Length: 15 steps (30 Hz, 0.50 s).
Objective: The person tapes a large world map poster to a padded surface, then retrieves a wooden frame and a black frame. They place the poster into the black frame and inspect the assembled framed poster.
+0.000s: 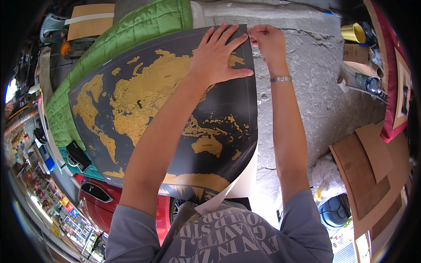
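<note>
Black and gold fill the middle of the head view: a large world-map poster (pixel 166 118), dark ground with gold landmasses, lies spread across a grey concrete surface (pixel 315 101) and partly over a green quilted cover (pixel 131 30) toward ten o'clock. Its near corner, at about six o'clock, curls up and shows a white back (so the sheet has been rolled and wants to spring).

At roughly twelve o'clock the left hand (pixel 217 55) lies flat on the sheet near its far right corner, fingers spread wide apart and pressing down, clamped on nothing. Just beside it, at one o'clock, the right hand (pixel 267 41) has thumb and fingertips drawn together in a pinch on the poster's top edge at the corner; whether something small is held between them I cannot tell. A metal bracelet (pixel 280 79) sits on that wrist.

By my judgement the poster is light, thin and flexible, with a smooth coated face that would slide easily under a palm and crease if bent sharply. The gold layer looks as if it could scuff, so the dark margins and corners seem the safest places to take hold, with a flat palm steadying the curl.

Around three to four o'clock lie brown cardboard pieces (pixel 364 171); a yellow cup (pixel 353 33) stands toward two o'clock, and a red car (pixel 105 201) shows at seven o'clock.
</note>
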Available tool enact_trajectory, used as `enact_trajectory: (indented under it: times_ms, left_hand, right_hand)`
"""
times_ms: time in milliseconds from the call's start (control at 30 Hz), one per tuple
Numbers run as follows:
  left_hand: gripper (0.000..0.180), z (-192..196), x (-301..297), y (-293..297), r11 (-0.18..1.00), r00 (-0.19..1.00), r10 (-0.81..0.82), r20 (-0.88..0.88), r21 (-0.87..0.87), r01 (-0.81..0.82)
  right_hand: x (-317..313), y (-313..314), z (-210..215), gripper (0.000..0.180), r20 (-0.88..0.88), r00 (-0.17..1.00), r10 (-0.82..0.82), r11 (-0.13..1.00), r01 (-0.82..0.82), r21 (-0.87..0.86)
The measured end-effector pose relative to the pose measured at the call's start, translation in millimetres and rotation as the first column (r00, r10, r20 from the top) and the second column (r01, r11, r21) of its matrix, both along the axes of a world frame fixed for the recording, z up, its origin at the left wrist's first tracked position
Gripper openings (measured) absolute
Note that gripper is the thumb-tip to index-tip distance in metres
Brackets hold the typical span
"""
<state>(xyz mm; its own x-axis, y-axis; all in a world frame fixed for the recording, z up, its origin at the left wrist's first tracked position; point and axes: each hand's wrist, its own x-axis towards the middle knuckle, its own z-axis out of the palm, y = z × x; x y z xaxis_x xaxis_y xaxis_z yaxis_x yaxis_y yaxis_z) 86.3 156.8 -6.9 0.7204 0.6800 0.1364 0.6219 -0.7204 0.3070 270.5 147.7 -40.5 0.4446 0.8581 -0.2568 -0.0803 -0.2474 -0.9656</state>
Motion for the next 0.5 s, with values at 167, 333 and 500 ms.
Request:
enact_trajectory:
  times_ms: [167, 333, 500]
  left_hand:
    - [0.096, -2, 0, 0, 1.0, 1.0, 0.0, 0.005, -0.002, 0.0]
    - [0.093, -1, 0, 1, 1.0, 0.999, -0.001, 0.034, -0.017, 0.001]
    - [0.087, 1, 0, 2, 0.999, 0.994, 0.0, 0.111, -0.036, 0.004]
  right_hand:
    - [0, 4, -2, 0.026, 0.035, 0.999, 0.029, 0.995, -0.025, -0.096]
    - [12, -6, -17, 0.03, -0.148, 0.981, 0.121, 0.992, -0.125, -0.014]
    - [9, -1, -39, 0.025, -0.727, 0.678, 0.103, 0.994, -0.102, 0.045]
